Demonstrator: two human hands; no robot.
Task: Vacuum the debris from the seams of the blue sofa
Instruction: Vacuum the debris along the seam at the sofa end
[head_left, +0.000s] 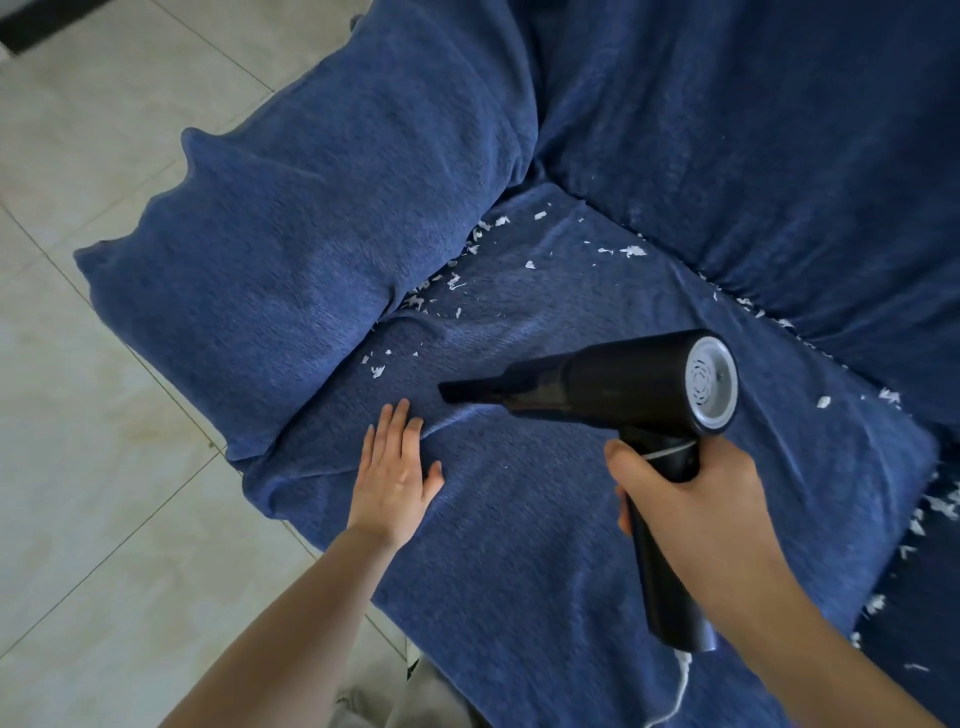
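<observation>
The blue sofa (519, 519) fills most of the view, with its armrest (311, 218) at left and backrest (779, 130) at upper right. White debris (452, 283) lies along the armrest seam, and more white bits (631, 251) sit near the backrest seam and the seat's right edge. My right hand (696, 499) grips the handle of a black handheld vacuum (613, 387). Its narrow nozzle (467, 391) points left, just above the seat cushion. My left hand (397, 467) rests flat on the seat fabric, fingers straight, just below the nozzle tip.
Pale tiled floor (104, 364) lies to the left of the sofa. A white cord (680, 680) hangs from the vacuum's handle base. A dark strip (47, 21) shows at the top left corner. Light trousers (374, 701) appear at the bottom edge.
</observation>
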